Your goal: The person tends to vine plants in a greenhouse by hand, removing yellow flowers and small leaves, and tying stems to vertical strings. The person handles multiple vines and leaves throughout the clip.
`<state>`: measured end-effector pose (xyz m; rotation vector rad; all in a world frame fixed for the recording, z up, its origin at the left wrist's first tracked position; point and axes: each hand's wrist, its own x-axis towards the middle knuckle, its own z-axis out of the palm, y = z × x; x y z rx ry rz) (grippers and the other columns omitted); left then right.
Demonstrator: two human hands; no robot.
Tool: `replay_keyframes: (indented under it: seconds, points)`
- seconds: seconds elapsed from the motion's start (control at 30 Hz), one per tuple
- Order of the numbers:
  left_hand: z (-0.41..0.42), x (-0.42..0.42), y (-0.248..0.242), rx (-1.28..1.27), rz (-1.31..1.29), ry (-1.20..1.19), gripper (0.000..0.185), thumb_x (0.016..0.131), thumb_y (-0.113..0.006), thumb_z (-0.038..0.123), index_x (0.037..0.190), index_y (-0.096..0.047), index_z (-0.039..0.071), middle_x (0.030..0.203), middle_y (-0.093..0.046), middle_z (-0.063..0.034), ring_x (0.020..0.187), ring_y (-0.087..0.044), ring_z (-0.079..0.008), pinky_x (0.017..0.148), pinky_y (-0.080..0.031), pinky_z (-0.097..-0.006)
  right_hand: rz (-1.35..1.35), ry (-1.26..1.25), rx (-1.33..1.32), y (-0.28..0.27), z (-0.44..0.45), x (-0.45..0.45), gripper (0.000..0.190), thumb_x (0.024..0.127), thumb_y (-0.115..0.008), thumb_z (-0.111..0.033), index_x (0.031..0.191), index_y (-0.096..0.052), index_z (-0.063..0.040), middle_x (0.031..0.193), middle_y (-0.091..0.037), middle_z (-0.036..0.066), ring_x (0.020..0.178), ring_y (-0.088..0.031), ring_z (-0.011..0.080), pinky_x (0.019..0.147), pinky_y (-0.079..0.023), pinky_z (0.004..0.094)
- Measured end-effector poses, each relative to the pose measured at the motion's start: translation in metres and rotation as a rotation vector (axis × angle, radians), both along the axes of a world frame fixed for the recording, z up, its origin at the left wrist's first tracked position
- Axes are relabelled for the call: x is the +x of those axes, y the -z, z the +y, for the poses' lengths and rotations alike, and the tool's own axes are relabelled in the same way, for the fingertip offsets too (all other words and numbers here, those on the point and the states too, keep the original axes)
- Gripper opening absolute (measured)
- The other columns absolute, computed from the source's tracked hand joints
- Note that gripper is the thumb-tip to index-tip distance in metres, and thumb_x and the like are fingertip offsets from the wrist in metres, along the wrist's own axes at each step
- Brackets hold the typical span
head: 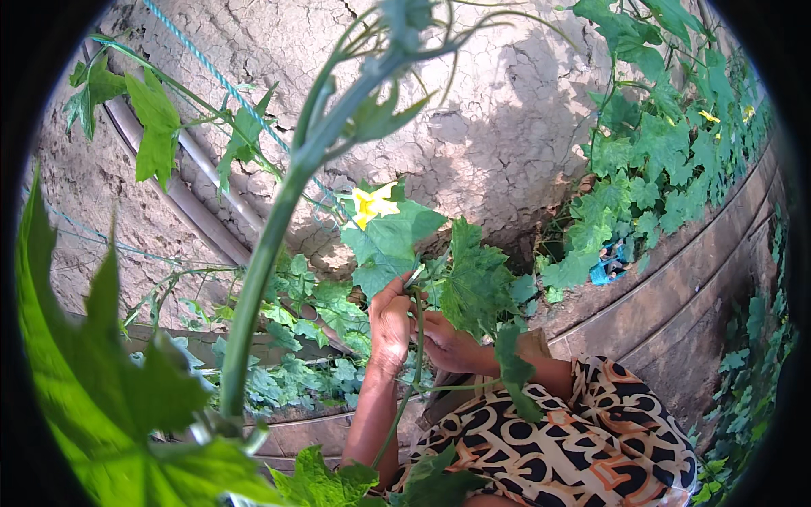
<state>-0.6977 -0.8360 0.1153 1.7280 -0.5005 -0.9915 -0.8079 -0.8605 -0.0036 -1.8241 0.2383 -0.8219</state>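
Note:
My left hand (pixel 389 315) is raised in the middle of the view, its fingers closed around a green vine stem (pixel 418 348) near a pale stem tip (pixel 415 275). Close against it, my right hand (pixel 447 343) has bent fingers at the same stem. Its fingertips are partly hidden by the stem and the left hand, so what they grip is unclear. A yellow flower (pixel 374 204) and a broad leaf (pixel 396 234) sit just above my hands. Another lobed leaf (pixel 475 279) hangs to their right. Blue-green rope (pixel 218 75) slants down from the upper left towards the hands.
A thick, blurred stem (pixel 263 279) crosses close to the camera, with a large leaf (pixel 108 405) at lower left. Behind stands a cracked mud wall (pixel 507 76) with pipes (pixel 184 196) along it. Vines (pixel 659 152) and a blue object (pixel 611 261) are at right.

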Motion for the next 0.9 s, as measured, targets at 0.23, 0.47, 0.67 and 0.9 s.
replay_keyframes:
  seconds: [0.23, 0.47, 0.67, 0.9]
  points:
    - [-0.003, -0.006, -0.001, 0.085, -0.557, 0.138, 0.04, 0.07, -0.04, -0.006, 0.107, -0.054, 0.0, 0.065, -0.06, -0.0122, 0.057, -0.058, -0.0185, 0.058, -0.045, -0.0303, 0.157, -0.098, 0.462, -0.022, -0.053, 0.014, 0.021, 0.08, -0.05, -0.007, 0.1, -0.051, -0.003, 0.079, -0.05, 0.004, 0.069, -0.049, 0.0102, 0.058, -0.04, 0.0251]
    - [0.0, -0.008, -0.027, 0.148, -0.891, 0.121, 0.042, 0.066, -0.042, -0.007, 0.106, -0.052, -0.003, 0.058, -0.054, -0.0127, 0.052, -0.055, -0.0229, 0.057, -0.045, -0.0322, 0.165, -0.111, 0.37, 0.059, -0.056, 0.03, 0.03, 0.084, -0.047, -0.012, 0.113, -0.048, -0.003, 0.076, -0.053, 0.001, 0.066, -0.053, 0.0155, 0.053, -0.04, 0.0318]
    - [0.017, 0.008, -0.066, 0.328, -1.123, -0.039, 0.028, 0.069, -0.045, -0.002, 0.092, -0.061, 0.001, 0.071, -0.061, -0.0164, 0.06, -0.058, -0.0305, 0.062, -0.047, -0.037, 0.179, 0.412, 0.127, -0.002, -0.104, 0.026, 0.016, 0.076, -0.049, -0.004, 0.09, -0.057, -0.002, 0.065, -0.055, 0.014, 0.057, -0.054, 0.0337, 0.053, -0.043, 0.0376]
    - [0.035, 0.031, -0.08, 0.415, -1.442, -0.326, 0.019, 0.067, -0.047, -0.003, 0.077, -0.062, 0.003, 0.076, -0.061, -0.0126, 0.068, -0.059, -0.0295, 0.061, -0.047, -0.0362, 0.378, 0.443, 0.131, 0.053, -0.069, 0.038, 0.014, 0.074, -0.055, -0.012, 0.085, -0.057, -0.004, 0.066, -0.055, 0.015, 0.063, -0.055, 0.0326, 0.055, -0.044, 0.0381]
